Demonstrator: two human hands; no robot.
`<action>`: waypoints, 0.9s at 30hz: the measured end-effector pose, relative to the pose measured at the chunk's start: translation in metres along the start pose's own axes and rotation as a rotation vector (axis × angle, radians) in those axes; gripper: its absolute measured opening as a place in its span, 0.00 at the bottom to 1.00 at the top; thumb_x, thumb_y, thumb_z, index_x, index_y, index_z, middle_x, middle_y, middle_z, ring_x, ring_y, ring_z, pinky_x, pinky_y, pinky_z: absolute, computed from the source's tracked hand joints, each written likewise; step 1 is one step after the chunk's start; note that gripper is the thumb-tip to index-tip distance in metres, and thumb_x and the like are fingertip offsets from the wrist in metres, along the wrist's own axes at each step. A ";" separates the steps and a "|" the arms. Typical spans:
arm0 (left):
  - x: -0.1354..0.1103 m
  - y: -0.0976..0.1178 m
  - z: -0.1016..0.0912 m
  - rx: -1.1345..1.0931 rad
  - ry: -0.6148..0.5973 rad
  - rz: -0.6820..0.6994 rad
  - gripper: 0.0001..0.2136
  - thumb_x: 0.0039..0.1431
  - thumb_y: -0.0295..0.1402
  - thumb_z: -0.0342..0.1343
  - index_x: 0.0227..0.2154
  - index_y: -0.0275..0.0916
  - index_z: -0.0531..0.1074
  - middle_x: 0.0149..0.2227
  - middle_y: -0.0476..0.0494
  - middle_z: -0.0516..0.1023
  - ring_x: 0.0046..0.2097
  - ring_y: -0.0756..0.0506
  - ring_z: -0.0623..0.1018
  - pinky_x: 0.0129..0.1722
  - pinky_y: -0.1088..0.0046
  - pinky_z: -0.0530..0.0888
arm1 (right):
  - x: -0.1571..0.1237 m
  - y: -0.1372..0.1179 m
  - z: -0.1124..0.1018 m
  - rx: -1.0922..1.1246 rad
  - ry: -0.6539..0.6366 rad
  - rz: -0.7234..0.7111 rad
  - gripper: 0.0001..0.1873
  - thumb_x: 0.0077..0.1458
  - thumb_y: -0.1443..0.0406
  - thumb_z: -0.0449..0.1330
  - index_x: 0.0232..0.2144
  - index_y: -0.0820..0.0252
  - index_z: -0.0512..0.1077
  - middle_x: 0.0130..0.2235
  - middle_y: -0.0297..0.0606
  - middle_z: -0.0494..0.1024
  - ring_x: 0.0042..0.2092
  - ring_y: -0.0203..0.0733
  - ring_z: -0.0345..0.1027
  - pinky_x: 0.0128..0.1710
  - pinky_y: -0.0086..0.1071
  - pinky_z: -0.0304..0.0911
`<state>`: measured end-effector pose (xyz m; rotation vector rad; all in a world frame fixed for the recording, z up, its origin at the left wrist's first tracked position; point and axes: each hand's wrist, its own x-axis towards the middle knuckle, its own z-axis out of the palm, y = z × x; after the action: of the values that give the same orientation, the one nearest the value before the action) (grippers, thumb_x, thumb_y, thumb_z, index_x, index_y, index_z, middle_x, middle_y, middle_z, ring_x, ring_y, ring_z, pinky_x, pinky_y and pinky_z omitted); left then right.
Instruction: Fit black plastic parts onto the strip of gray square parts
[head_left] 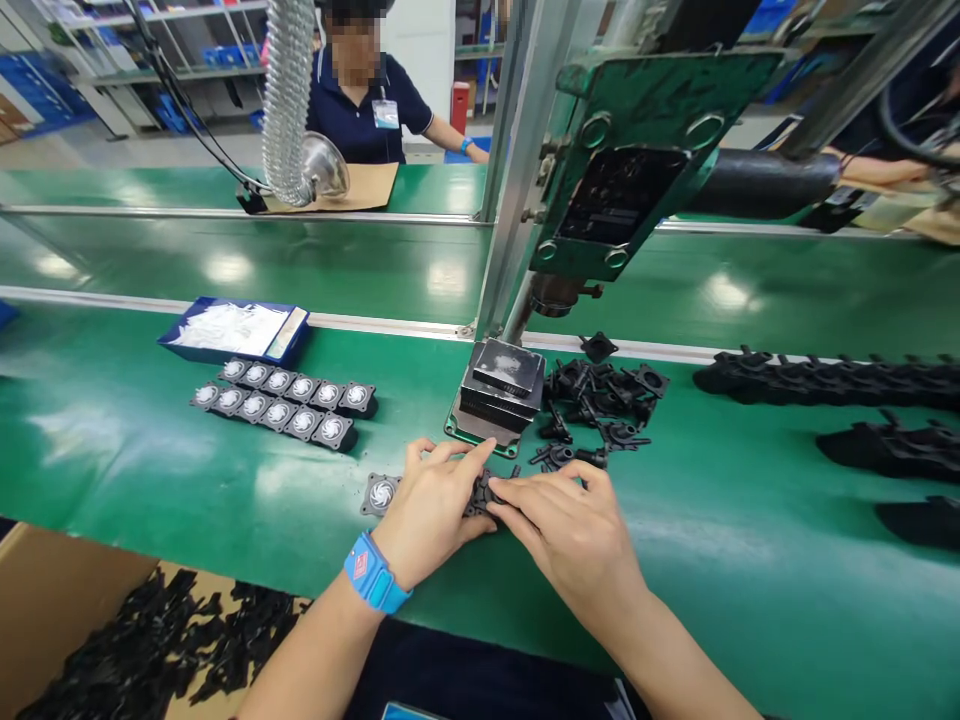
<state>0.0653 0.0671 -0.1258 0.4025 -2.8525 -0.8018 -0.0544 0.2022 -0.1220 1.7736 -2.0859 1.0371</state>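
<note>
Left (427,505) and right hands (574,525) grasp a black part (482,492) at the glossy green bench (787,600), shelves (180,76) and a co-worker (349,125) beyond.

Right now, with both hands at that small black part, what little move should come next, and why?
I'd perhaps steady the black part with the left hand and gently press with the right hand: both hands meet at it, right fingertips touching it. They cover much of it, so I can't tell how it sits.
</note>
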 end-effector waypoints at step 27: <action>0.001 0.001 -0.001 -0.011 0.007 0.023 0.19 0.49 0.30 0.69 0.44 0.41 0.71 0.46 0.46 0.81 0.57 0.36 0.70 0.52 0.54 0.56 | 0.003 0.003 -0.006 0.013 -0.137 -0.030 0.10 0.63 0.72 0.54 0.39 0.56 0.74 0.35 0.29 0.80 0.36 0.30 0.73 0.53 0.35 0.52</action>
<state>0.0644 0.0666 -0.1242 0.3694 -2.8393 -0.8106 -0.0599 0.2037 -0.1165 1.9266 -2.1282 0.9477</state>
